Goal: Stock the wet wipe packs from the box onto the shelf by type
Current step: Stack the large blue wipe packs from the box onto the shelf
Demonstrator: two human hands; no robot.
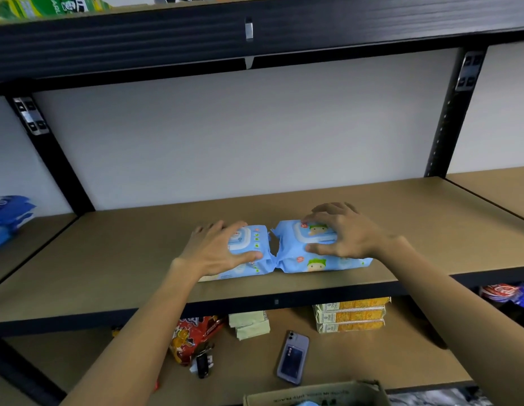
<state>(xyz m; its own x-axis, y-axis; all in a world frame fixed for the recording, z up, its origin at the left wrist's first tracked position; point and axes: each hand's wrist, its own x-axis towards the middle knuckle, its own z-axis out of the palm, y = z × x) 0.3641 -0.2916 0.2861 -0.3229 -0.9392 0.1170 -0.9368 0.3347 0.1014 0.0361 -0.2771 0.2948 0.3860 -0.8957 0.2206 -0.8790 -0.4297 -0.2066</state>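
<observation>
Both hands are working on the middle shelf (137, 276), w/ blue wet wipe packs lying near its front edge. Left hand (217, 247) is gripping the left pack stack (255, 250), fingers over the top and thumb curled on the near side. Right hand (340, 230) is grasping the right pack stack (310, 259) the same way. Each stack looks like two packs; the crimped ends are touching in the middle.

Seems they're squaring up the stacks. To do it well: keep the ends butted, faces up, edges parallel to the shelf front, and push back a bit so nothing's overhanging.

Below the shelf: phone (293, 357), keys (202, 363), red snack bag (193, 335), yellow packs (351, 316), none in the way. The box (316, 394) is sitting lowest, w/ something blue inside, so prob more to stock. Darker blue packs (8, 218) are lying far left of the shelf, a different type by the look.
</observation>
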